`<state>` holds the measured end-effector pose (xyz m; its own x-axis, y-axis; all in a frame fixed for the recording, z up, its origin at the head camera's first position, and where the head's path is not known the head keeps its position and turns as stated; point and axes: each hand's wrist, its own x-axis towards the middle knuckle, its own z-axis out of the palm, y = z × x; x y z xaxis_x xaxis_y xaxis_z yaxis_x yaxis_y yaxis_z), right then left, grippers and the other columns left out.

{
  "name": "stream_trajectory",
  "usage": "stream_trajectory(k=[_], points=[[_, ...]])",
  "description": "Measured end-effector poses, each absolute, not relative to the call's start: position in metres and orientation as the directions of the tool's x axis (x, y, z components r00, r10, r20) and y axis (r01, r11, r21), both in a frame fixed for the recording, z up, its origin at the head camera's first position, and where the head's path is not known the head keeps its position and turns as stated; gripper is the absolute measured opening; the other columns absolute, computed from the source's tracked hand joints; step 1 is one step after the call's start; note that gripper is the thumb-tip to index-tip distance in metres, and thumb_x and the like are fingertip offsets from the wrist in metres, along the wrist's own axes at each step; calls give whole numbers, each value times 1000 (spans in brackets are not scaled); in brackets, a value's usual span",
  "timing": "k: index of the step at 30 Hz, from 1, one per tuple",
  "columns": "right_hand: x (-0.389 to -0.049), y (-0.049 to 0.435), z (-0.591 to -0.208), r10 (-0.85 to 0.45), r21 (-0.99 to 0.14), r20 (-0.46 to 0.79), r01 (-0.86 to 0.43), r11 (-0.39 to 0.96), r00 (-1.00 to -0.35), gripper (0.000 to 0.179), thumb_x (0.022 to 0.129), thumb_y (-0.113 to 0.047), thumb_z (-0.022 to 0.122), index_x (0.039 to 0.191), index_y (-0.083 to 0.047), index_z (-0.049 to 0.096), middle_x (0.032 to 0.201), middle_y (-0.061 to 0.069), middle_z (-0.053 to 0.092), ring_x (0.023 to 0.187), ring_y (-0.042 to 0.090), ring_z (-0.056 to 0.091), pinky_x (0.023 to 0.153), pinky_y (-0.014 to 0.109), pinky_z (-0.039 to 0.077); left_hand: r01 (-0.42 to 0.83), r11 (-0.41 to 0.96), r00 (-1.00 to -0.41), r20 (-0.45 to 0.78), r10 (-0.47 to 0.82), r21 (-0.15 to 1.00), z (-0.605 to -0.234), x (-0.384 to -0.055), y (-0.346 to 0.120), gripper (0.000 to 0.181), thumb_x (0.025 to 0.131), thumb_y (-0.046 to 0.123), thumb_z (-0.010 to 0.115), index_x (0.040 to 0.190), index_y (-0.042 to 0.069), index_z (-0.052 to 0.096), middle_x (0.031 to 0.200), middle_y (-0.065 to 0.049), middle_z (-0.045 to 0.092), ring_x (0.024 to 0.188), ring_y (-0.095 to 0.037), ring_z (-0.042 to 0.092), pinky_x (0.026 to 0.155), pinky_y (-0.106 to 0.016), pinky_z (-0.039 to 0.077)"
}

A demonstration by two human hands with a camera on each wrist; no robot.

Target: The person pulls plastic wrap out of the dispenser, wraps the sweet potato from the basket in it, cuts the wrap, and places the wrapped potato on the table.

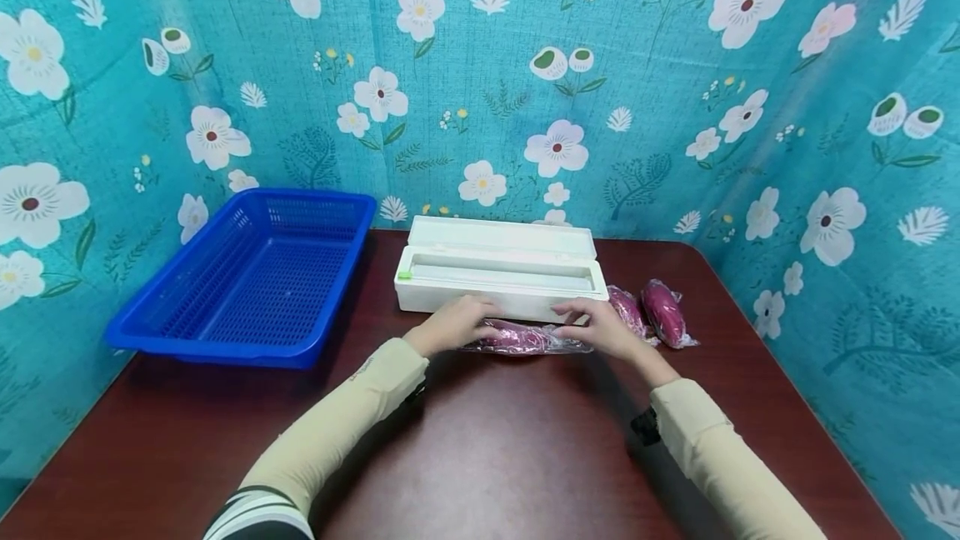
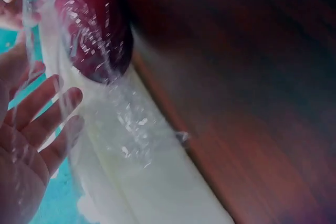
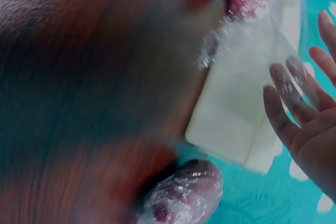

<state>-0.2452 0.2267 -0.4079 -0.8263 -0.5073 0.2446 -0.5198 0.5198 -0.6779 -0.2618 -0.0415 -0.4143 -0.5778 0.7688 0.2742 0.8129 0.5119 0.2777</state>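
A long purple-red vegetable, looking like a sweet potato, lies in clear cling film in front of a white cling film box. Close to its left end is my left hand; in the left wrist view the fingers are spread and fairly straight, with loose film across them. My right hand is at the other end. Its fingers are apart and slightly bent behind a sheet of film in the right wrist view. The white box's lid stands raised.
Two more film-wrapped purple-red vegetables, a nearer one and a farther one, lie right of the box. A blue plastic basket stands at the left on the dark red-brown table. A flowered teal curtain hangs behind.
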Motion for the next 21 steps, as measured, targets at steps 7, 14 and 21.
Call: stream_trajectory(k=[7, 14, 21], points=[[-249, 209, -417, -680, -463, 260, -706, 536, -686, 53, 68, -23, 77, 111, 4, 60, 107, 15, 60, 98, 27, 52, 84, 41, 41, 836, 517, -547, 218, 808, 181, -423, -259, -35, 52, 70, 35, 73, 112, 6, 62, 109, -4, 59, 100, -16, 54, 88, -29, 39], [-248, 199, -422, -710, -311, 229, -741, 595, -666, 62, 61, -27, 80, 113, 1, 60, 104, 11, 60, 89, 21, 50, 76, 36, 41, 844, 512, -537, 226, 813, 162, -428, -259, -32, 58, 64, 26, 79, 114, 5, 59, 112, -6, 55, 102, -19, 51, 89, -30, 38], [-247, 196, -428, -722, -251, 244, -761, 598, -648, 60, 62, -19, 80, 113, 4, 58, 96, 10, 56, 77, 17, 47, 66, 31, 43, 886, 450, -463, 286, 839, 116, -438, -265, -33, 56, 64, 10, 79, 114, 2, 55, 113, -9, 52, 105, -21, 48, 93, -30, 34]])
